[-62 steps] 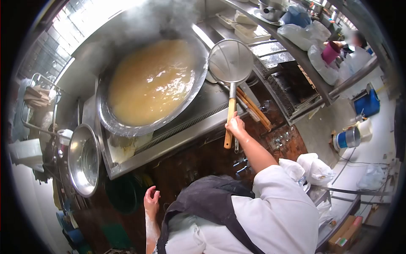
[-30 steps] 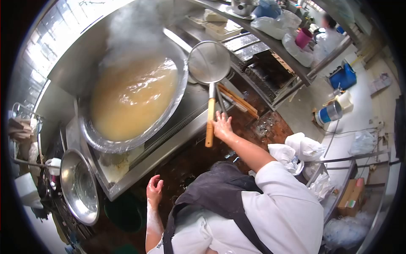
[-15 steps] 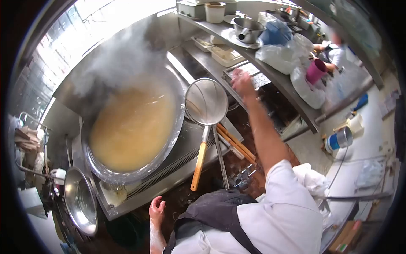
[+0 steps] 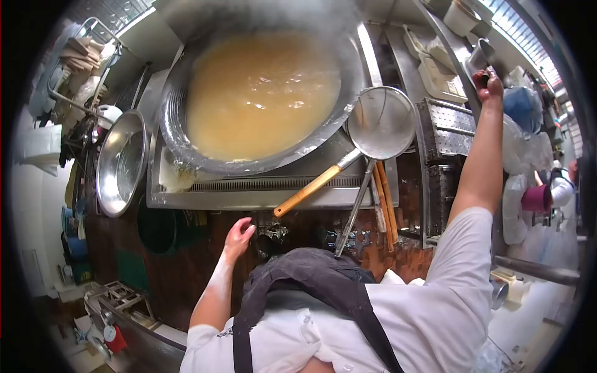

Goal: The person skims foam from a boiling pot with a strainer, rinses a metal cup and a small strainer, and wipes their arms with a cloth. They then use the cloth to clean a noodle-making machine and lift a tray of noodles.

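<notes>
My right hand (image 4: 488, 85) is stretched out to the shelf at the right, its fingers closed round the dark-ended handle of a metal saucepan (image 4: 479, 53). My left hand (image 4: 238, 237) hangs in front of the stove, fingers loosely bent and apart, holding nothing. Ahead is a large wok-like pan (image 4: 169, 118) of steaming, cloudy tan liquid (image 4: 261, 93). A round mesh strainer (image 4: 382, 123) with a wooden handle (image 4: 308, 194) rests by the pan's right rim. Beside it a long metal handle (image 4: 356, 214) slants toward my apron.
Wooden-handled tools (image 4: 385, 205) stand right of the strainer. Food containers (image 4: 440, 76) and a perforated metal rack (image 4: 453, 124) are below the shelf. A shiny metal bowl (image 4: 122, 163) leans at the left. Another person (image 4: 563, 186) is at far right, near a purple container (image 4: 536, 199).
My right hand has reached up to the shelf and closed on the saucepan handle. My view has swung right and down. The left hand stays low and empty.
</notes>
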A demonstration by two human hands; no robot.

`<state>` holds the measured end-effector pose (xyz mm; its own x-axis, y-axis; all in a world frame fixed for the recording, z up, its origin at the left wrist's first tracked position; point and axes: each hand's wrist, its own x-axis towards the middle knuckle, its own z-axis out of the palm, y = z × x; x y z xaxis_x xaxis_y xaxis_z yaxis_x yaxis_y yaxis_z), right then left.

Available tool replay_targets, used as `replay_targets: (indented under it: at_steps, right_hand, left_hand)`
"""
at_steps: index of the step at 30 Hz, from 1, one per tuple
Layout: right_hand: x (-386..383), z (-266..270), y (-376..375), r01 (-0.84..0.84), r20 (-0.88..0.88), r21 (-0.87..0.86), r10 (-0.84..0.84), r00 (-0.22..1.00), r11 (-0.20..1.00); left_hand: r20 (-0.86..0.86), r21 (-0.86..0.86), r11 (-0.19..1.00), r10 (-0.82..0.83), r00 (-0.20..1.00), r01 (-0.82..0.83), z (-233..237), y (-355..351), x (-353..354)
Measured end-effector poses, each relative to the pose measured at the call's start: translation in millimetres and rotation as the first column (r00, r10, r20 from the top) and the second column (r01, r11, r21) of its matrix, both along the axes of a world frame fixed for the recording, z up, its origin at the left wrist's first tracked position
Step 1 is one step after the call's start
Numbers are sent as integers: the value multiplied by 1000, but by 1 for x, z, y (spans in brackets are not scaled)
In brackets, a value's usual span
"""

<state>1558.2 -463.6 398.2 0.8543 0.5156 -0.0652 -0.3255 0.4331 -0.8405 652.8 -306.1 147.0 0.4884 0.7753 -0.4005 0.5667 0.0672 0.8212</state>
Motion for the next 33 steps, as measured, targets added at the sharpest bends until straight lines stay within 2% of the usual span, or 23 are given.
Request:
replay_targets:
  at_steps: [1, 3, 4, 8, 9, 12, 13, 16, 17, 18, 19, 21, 23, 26, 27, 29, 30, 31, 33]
  right_hand:
    - [-33, 10, 4, 39, 12, -44, -39, 999, 998]
    - [-78, 18, 5, -34, 124, -66, 42, 991, 997]
    - [-114, 29, 9, 18, 192, -126, 7, 981, 992]
    - [-222, 54, 5, -163, 253, 0, 158, 955, 987]
    - [-246, 59, 3, -275, 250, 39, 257, 933, 961]
    - [-312, 62, -3, -390, 219, 21, 376, 900, 921]
    - [-333, 56, -2, -445, 216, 4, 434, 875, 895]
    - [-399, 26, 6, -434, 247, -197, 473, 845, 879]
    - [-423, 16, 10, -442, 244, -280, 508, 826, 852]
    - [-452, 10, 18, -461, 234, -335, 546, 804, 822]
    - [-480, 3, 28, -481, 221, -387, 586, 780, 787]
    - [-527, -19, 51, -691, 140, -370, 773, 619, 621]
    - [-584, -41, 76, -776, 100, -367, 851, 516, 513]
    - [-678, -72, 112, -908, 87, -356, 975, 202, 220]
    - [-708, -85, 124, -925, 96, -362, 992, 83, 113]
    - [-760, -89, 146, -782, 144, -623, 985, -98, 13]
    - [-781, -81, 161, -702, 183, -710, 947, -262, -57]
    - [-801, -89, 171, -681, 324, -732, 886, -332, 12]
    - [-843, -82, 192, -605, 94, -768, 899, -428, -208]
  left_hand:
    - [-85, 182, 974, -123, 989, 137, 4, 4, 22]
    - [-136, 244, 930, -247, 959, 274, 14, 11, 69]
    - [-136, 358, 863, -329, 934, 356, -2, 18, 83]
    - [-288, 361, 759, -461, 839, 542, -15, 17, 138]
    - [-320, 369, 728, -485, 814, 578, -17, 15, 145]
    - [-326, 392, 736, -450, 832, 552, -17, 1, 153]
    - [-246, 447, 749, -423, 872, 489, -20, -5, 150]
    - [-28, 545, 793, -307, 951, 272, -20, -18, 133]
    - [96, 218, 946, -265, 959, 239, 4, -18, 130]
    - [255, 2, 978, -200, 946, 207, 20, -19, 128]
    - [397, -210, 958, -97, 913, 193, 34, -19, 125]
    - [574, -385, 902, 68, 816, 196, 69, -15, 114]
    - [729, -342, 929, 166, 664, 144, 120, -4, 103]
    - [850, -454, 888, 407, 335, 71, 140, 39, 65]
    - [699, -610, 779, 614, 366, -143, 166, 50, 45]
    - [590, -687, 642, 766, 254, -339, 147, 74, -15]
    - [585, -661, 617, 780, 223, -426, 141, 85, -54]
    - [579, -633, 588, 791, 195, -504, 136, 97, -98]
    - [536, -619, 524, 826, 172, -585, 119, 116, -196]
